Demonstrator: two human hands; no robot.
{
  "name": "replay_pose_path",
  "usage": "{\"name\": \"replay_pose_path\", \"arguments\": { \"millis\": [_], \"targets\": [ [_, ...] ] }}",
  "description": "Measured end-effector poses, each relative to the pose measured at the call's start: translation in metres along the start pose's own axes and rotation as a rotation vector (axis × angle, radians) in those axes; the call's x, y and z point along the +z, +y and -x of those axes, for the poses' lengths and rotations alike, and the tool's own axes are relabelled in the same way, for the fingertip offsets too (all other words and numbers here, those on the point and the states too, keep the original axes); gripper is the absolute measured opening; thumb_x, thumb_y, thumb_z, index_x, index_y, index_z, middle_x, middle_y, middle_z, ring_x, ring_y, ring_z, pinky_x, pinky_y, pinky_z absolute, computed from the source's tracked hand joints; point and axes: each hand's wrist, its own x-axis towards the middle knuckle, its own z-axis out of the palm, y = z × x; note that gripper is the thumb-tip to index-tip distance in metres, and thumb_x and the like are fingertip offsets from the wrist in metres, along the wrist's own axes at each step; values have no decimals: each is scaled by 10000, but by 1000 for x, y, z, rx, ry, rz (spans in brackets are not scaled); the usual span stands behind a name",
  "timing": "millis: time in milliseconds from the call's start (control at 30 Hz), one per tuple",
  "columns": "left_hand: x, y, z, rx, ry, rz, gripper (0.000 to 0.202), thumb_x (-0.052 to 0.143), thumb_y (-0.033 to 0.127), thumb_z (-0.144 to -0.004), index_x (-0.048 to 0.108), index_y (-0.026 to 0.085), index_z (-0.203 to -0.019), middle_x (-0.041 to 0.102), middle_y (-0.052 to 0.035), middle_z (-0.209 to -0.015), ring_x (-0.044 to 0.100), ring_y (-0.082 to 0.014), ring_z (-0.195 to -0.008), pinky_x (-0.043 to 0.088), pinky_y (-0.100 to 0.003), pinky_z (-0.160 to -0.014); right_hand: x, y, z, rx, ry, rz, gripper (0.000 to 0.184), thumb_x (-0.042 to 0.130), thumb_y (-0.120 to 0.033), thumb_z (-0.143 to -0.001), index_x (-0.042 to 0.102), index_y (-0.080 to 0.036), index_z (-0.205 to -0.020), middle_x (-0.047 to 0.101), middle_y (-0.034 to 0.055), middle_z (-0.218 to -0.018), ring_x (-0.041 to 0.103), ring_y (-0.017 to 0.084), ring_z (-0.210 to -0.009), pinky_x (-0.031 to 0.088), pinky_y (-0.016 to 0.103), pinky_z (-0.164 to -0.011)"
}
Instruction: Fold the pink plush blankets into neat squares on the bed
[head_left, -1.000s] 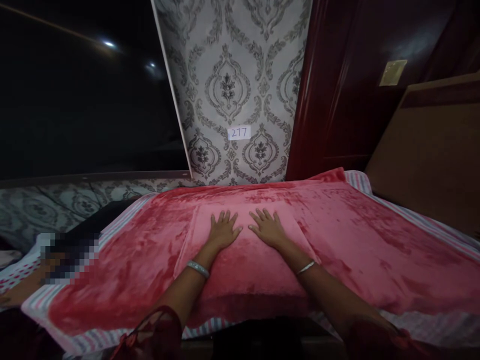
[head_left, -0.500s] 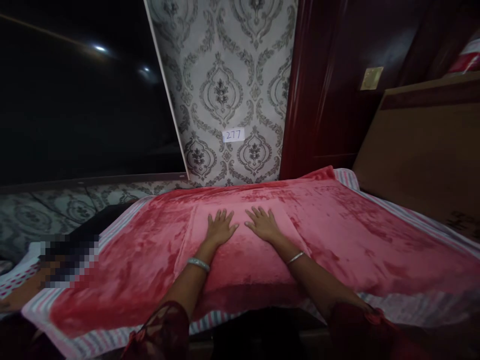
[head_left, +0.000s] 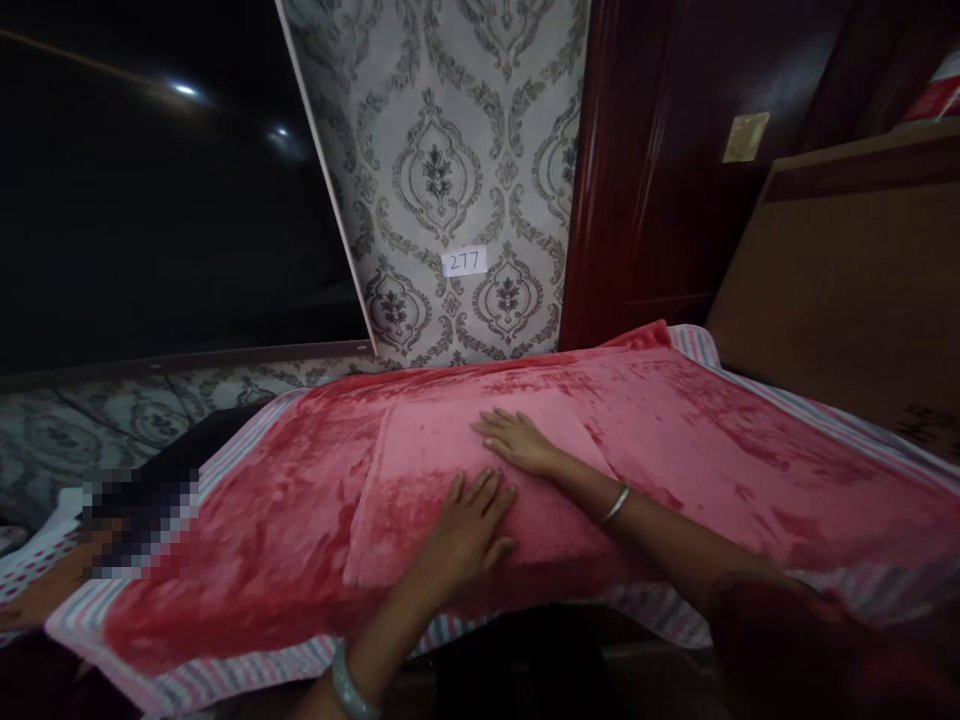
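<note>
Lying palm-down near the far part of the pink plush piece [head_left: 420, 440], the right hand [head_left: 517, 440] is set with its fingers reaching leftward. Closer to the front, the left hand [head_left: 471, 525] is placed over the middle of the same piece, its fingers slightly spread and its thumb held out to the side. Nothing is clamped here: both hands are opened out, and no fold appears to be pinched by either one. Whether full weight is being put through the left palm cannot be told.

The piece itself is laid out flat, roughly square, on top of the larger plush spread [head_left: 240, 540], which is in turn backed by the striped cloth [head_left: 247, 665] showing along the edges. How many layers are stacked in the piece cannot be told.

And the progress? Laying out seems done, as judged from the straight left edge and the level surface. Much of the far part looks evenly smoothed; toward the front, darker, ruffled nap is seen around the left hand, so some evening-out may be left there. The front edge is partly hidden by the left arm, and its neatness cannot be fully judged.
</note>
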Motion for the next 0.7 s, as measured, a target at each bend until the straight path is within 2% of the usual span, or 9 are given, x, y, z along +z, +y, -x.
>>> {"name": "replay_pose_path", "arguments": {
  "millis": [100, 200, 300, 400, 500, 600, 700],
  "targets": [
    [14, 13, 4, 15, 77, -88, 673, 524, 433, -968, 315, 230, -1575, 353, -154, -1616, 275, -316, -1520, 256, -607, -1219, 9, -8, -7, -250, -89, 16, 514, 330, -493, -1047, 378, -403, -1552, 241, -19, -1666, 140, 244, -1553, 96, 555, -1231],
    [28, 16, 3, 15, 144, -127, 663, 508, 461, -974, 308, 271, -1577, 346, -136, -1623, 293, -318, -1513, 294, -605, -1202, 15, 0, -27, -324, -124, 68, 529, 387, -503, -1034, 358, -413, -1554, 233, -25, -1668, 120, 250, -1556, 76, 572, -1228],
    [35, 14, 5, 26, 144, -128, 648, 505, 465, -976, 321, 284, -1571, 346, -116, -1627, 306, -307, -1509, 306, -592, -1200, 11, 19, -57, -251, -136, 82, 562, 397, -524, -1027, 318, -401, -1569, 196, -13, -1677, 112, 272, -1556, 95, 598, -1219],
    [35, 12, 8, 30, 136, -119, 659, 516, 459, -973, 303, 299, -1576, 318, -100, -1642, 286, -305, -1518, 302, -591, -1204, 6, 36, -85, -96, -150, 46, 601, 363, -594, -1018, 295, -395, -1581, 201, 4, -1676, 156, 313, -1546, 131, 624, -1207],
    [34, 12, 10, 30, 138, -118, 665, 514, 448, -975, 290, 295, -1582, 282, -93, -1656, 263, -308, -1527, 316, -591, -1198, 8, 47, -104, 18, -154, -11, 627, 307, -623, -1021, 325, -347, -1584, 294, 26, -1648, 247, 298, -1523, 184, 548, -1226],
    [35, 12, 11, 36, 154, -123, 668, 523, 436, -972, 295, 282, -1581, 271, -95, -1658, 251, -313, -1530, 320, -592, -1198, 16, 54, -111, 19, -119, -35, 635, 298, -629, -1018, 380, -323, -1568, 367, 10, -1615, 294, 273, -1507, 212, 483, -1235],
    [36, 13, 10, 33, 160, -101, 688, 548, 424, -960, 289, 289, -1584, 273, -96, -1658, 248, -311, -1532, 300, -589, -1211, 23, 58, -109, -11, -75, -50, 638, 303, -629, -1014, 383, -323, -1567, 376, -4, -1608, 310, 261, -1501, 215, 466, -1238]
  ]
}}
